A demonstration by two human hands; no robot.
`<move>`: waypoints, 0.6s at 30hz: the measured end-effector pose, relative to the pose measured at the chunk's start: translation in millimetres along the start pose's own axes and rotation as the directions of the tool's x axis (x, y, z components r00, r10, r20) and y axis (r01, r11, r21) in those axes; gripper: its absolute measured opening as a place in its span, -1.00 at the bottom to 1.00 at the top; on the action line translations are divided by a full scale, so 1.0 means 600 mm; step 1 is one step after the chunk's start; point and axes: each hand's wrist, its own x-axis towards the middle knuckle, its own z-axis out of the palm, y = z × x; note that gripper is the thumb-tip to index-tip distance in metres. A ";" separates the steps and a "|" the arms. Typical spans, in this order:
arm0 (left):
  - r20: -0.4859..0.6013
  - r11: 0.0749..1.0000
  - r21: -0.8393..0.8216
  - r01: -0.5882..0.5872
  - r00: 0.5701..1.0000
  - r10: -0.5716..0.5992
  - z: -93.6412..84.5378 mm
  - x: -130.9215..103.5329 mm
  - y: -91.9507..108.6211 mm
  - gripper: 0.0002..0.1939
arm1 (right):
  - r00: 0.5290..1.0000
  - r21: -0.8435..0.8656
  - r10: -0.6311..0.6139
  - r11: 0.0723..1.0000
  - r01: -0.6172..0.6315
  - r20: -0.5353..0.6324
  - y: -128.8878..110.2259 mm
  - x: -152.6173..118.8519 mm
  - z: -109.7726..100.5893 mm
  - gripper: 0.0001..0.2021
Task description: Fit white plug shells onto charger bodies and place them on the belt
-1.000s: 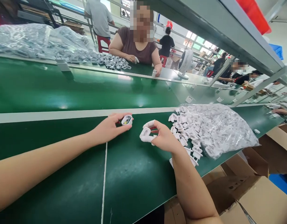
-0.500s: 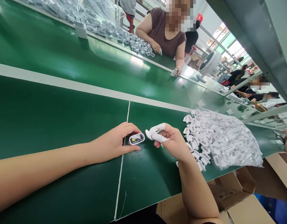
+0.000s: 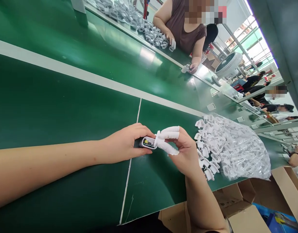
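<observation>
My left hand (image 3: 129, 142) is closed round a white charger housing (image 3: 149, 143) on the green table. Its oval open end faces me and shows a circuit board with a yellow part inside. My right hand (image 3: 181, 145), with white finger cots on several fingers, pinches a small white plug cover (image 3: 157, 139) at the right rim of the housing. The cover touches the rim at a tilt, and the fingertips hide part of it. To the right of my right hand lies a pile of loose white plug covers (image 3: 207, 150).
A clear plastic bag (image 3: 246, 152) full of the same white parts lies at the right. Cardboard boxes (image 3: 248, 213) stand below the table's near edge. Across the belt (image 3: 110, 71) sits a co-worker (image 3: 185, 32) handling white parts. A white fan (image 3: 228, 64) stands beyond.
My right hand has brought the plug cover left, from a gap beside the housing to contact with its rim. My left hand still holds the housing. The camera view has shifted slightly.
</observation>
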 end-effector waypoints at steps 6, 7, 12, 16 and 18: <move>0.013 1.000 -0.009 0.027 1.000 -0.027 -0.004 0.002 0.001 -0.71 | 0.998 -0.272 -0.060 0.961 0.056 -0.007 -0.020 -0.005 0.005 -0.72; 0.018 0.999 -0.011 0.033 0.999 -0.033 -0.005 0.002 0.002 -0.71 | 0.997 -0.327 -0.074 0.942 0.080 0.031 -0.021 -0.005 0.007 -0.75; 0.029 0.999 -0.009 0.049 0.998 -0.049 -0.007 0.001 0.005 -0.74 | 0.979 -0.466 -0.156 0.862 0.201 0.134 -0.012 -0.001 0.018 -0.75; 0.031 0.997 -0.026 0.070 0.997 -0.070 -0.007 0.001 0.008 -0.73 | 0.975 -0.430 -0.206 0.875 0.223 0.086 -0.011 -0.002 0.022 -0.75; 0.034 0.996 -0.041 0.077 0.997 -0.075 -0.007 0.002 0.009 -0.73 | 0.971 -0.433 -0.225 0.870 0.237 0.078 -0.015 -0.004 0.024 -0.73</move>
